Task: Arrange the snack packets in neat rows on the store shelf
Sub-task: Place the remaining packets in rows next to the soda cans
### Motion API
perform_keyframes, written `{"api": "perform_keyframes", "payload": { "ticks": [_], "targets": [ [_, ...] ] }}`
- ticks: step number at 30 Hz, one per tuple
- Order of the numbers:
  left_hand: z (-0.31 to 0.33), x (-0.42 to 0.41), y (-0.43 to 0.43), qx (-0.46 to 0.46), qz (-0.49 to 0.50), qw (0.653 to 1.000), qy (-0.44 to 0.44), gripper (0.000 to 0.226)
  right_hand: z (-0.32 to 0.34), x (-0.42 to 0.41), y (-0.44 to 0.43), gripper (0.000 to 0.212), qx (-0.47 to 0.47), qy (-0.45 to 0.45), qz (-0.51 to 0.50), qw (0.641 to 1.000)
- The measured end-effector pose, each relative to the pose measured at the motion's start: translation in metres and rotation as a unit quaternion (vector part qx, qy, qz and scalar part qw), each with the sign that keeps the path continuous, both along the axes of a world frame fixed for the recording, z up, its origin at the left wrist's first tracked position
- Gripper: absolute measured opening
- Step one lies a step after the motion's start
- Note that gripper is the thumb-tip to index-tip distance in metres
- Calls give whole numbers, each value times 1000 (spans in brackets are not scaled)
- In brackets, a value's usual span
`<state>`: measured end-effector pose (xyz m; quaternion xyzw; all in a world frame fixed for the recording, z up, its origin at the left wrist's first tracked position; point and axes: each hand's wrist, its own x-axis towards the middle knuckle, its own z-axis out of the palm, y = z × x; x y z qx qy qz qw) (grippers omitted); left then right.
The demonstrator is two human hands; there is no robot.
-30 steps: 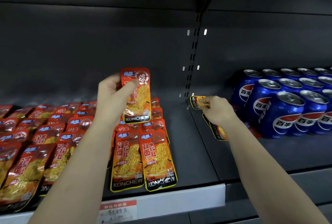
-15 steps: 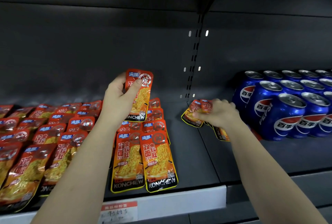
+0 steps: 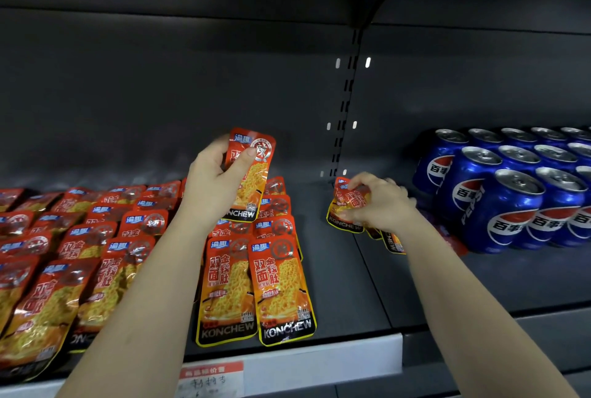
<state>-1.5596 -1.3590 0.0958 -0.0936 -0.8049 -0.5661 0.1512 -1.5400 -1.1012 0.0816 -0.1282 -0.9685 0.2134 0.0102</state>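
Orange-red KONCHEW snack packets lie in overlapping rows (image 3: 256, 289) across the left half of the dark shelf (image 3: 339, 295). My left hand (image 3: 214, 186) holds one packet (image 3: 252, 174) upright above the rows' back end. At the shelf's middle rear, my right hand (image 3: 380, 202) grips a small bunch of packets (image 3: 347, 206) that rests on the shelf. Under my right wrist lie a few loose packets (image 3: 391, 242), partly hidden.
Blue Pepsi cans (image 3: 511, 193) stand packed at the right, close to my right hand. A slotted upright (image 3: 345, 103) runs up the back wall. A white price strip with a red label (image 3: 211, 375) edges the shelf front. Bare shelf lies between the rows and the cans.
My right hand has drawn its packets a little toward the left and gathered them under the fingers. My left hand holds its packet almost where it was, slightly lower.
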Motion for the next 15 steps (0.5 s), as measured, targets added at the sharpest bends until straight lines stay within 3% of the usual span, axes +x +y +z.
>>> {"api": "perform_keyframes", "payload": {
  "ticks": [4, 10, 15],
  "targets": [
    [1, 1, -1, 2, 3, 1000, -1, 30, -4, -5, 8, 55, -40, 18, 4, 999],
    [1, 0, -3, -19, 10, 1000, 5, 37, -4, -8, 10, 94, -166, 47, 20, 985],
    [1, 1, -4, -43, 28, 998, 23, 34, 2, -5, 11, 56, -153, 148, 61, 975]
  ]
}}
